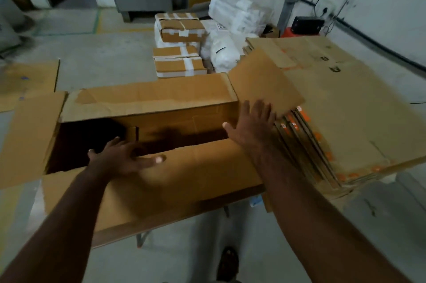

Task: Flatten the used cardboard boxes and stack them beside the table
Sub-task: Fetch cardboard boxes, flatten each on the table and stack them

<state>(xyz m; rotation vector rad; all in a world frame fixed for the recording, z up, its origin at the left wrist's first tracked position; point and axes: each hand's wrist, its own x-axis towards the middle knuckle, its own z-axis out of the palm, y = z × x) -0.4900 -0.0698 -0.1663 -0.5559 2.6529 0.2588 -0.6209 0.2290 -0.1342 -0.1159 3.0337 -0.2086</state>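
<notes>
A long brown cardboard box [152, 103] lies open in front of me, its flaps spread and its inside dark. My left hand [119, 156] rests on the near flap at the opening's edge, fingers spread, thumb flat on the cardboard. My right hand [251, 126] is spread open at the box's right end, beside the raised end flap [265, 82]. To the right lies a stack of flattened boxes [345, 112] with orange marks along the edges.
Taped brown parcels [179, 61] and white wrapped bundles [232, 10] sit on the floor behind the box. A flat cardboard sheet [27, 80] lies at the left. A metal table leg [140, 239] shows under the box. My foot [228, 262] is below. Grey cabinet stands at the back.
</notes>
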